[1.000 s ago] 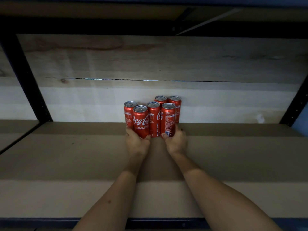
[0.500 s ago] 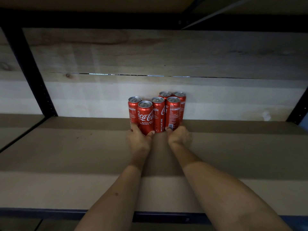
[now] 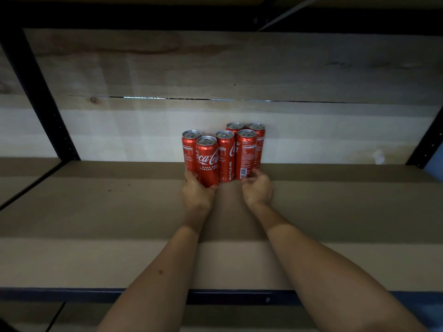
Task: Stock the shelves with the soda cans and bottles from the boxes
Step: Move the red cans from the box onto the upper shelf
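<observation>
Several red Coca-Cola cans (image 3: pixel 225 156) stand upright in a tight cluster at the back of the brown shelf board (image 3: pixel 119 212), against the wooden back panel. My left hand (image 3: pixel 197 191) grips the base of the front-left can (image 3: pixel 207 161), thumb on its right side and fingers on its left. Around the foot of the front-right can (image 3: pixel 245 154) curl the thumb and fingers of my right hand (image 3: pixel 257 190). Both forearms reach in over the shelf's front edge.
Black metal uprights (image 3: pixel 36 92) frame the bay at left and right (image 3: pixel 429 140). The upper shelf's dark beam (image 3: pixel 215 17) runs overhead. A dark blue front rail (image 3: pixel 72 294) edges the shelf. Bare board lies on both sides of the cans.
Both hands and the cluster of cans have slid a little deeper toward the back panel. The grips look the same.
</observation>
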